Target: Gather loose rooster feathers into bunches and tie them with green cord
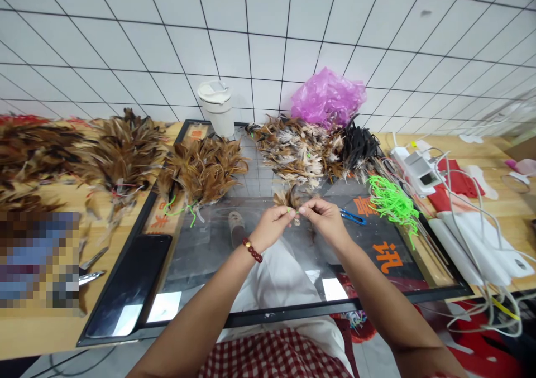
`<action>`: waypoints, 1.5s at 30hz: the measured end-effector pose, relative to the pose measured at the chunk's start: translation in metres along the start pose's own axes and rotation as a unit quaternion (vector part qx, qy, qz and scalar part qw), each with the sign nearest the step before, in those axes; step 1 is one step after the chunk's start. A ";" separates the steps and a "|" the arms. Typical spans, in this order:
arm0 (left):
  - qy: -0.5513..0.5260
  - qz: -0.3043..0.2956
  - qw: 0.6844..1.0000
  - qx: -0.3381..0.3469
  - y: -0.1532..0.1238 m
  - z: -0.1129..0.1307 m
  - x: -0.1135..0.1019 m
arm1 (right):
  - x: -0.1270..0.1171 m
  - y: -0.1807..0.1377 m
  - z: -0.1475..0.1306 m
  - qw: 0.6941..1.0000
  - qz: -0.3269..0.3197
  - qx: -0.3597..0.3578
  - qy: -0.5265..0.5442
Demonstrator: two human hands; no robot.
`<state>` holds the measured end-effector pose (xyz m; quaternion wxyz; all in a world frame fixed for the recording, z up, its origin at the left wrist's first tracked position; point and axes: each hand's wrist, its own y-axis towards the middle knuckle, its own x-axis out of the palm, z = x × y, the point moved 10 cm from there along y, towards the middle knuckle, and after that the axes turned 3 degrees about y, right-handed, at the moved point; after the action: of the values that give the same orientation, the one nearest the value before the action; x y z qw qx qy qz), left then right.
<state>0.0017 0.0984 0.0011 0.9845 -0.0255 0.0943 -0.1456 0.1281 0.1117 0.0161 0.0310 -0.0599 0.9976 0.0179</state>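
Observation:
My left hand and my right hand meet over the middle of the dark glass-topped board. Both pinch a small bundle of brown feathers that fans out just above my fingertips. A thin bit of green tie shows between the fingers. A red bead bracelet circles my left wrist. Blue-handled scissors lie just right of my right hand.
Piles of brown feathers and mixed pale feathers lie behind the hands, more feathers at the left. Neon green ties, a white cup, a pink plastic bag, a power strip with cables and a phone surround the board.

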 end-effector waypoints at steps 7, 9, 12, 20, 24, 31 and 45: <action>-0.185 0.072 0.975 -0.100 0.001 -0.023 -0.013 | 0.000 0.000 -0.006 0.999 -0.019 -0.023 -0.031; -0.209 0.073 0.970 -0.104 0.000 -0.021 -0.012 | 0.006 -0.002 0.001 0.999 -0.031 0.002 -0.021; -0.241 0.055 0.964 -0.103 -0.001 -0.019 -0.007 | 0.015 -0.005 0.008 0.998 -0.043 0.016 -0.039; -0.176 0.054 0.980 -0.070 0.000 -0.014 -0.009 | 0.018 -0.007 0.007 0.999 -0.018 0.002 -0.046; 0.146 0.152 0.975 0.064 -0.012 0.023 -0.027 | 0.013 -0.008 0.003 0.994 0.018 -0.006 -0.110; 0.377 0.157 0.896 0.177 -0.027 0.047 -0.013 | 0.017 -0.010 0.010 0.996 0.017 0.006 -0.091; 0.311 0.185 0.838 0.408 -0.046 0.071 -0.014 | 0.045 -0.017 0.024 0.970 -0.075 0.163 0.161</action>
<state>-0.0108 0.0605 0.0770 0.8335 0.4427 0.3303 0.0133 0.0868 0.0906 -0.0115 -0.1189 -0.1312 0.9715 -0.1576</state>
